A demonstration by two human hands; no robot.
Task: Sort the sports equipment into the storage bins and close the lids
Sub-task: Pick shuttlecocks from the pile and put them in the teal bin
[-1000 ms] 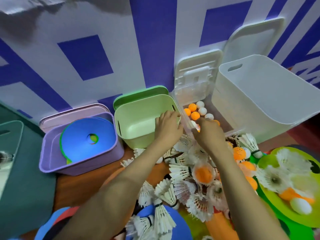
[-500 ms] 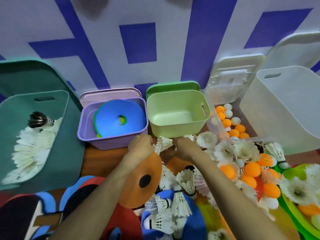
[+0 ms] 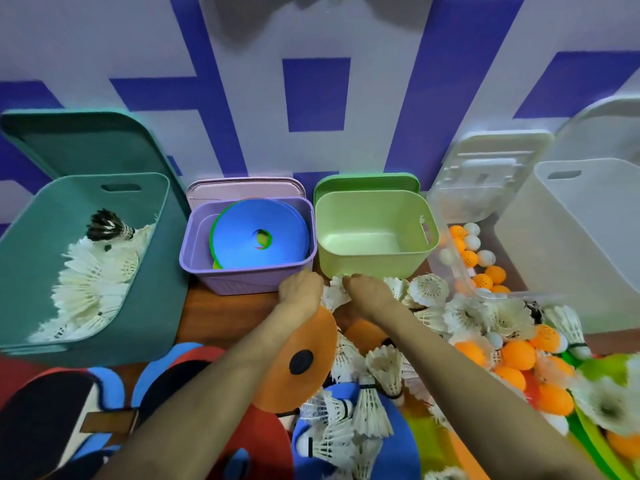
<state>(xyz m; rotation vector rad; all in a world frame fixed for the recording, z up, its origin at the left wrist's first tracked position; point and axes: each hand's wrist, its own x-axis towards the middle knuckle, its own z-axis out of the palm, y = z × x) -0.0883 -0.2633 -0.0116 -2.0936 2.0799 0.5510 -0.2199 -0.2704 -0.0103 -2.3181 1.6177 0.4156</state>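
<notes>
Left hand [image 3: 300, 289] fingers folded out of sight, grip undetermined; right hand [image 3: 369, 292] pinches the white shuttlecock [image 3: 335, 292] lying between both hands, just before the green bin [image 3: 374, 268], with the teal bin [image 3: 156, 289] well leftward, nearer the left hand.

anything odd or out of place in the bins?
Two things. One dark-feathered shuttlecock lies in the teal bin on the white shuttlecocks, the only dark one there. The blue discs in the purple bin sit tilted, not flat. No damage visible.
</notes>
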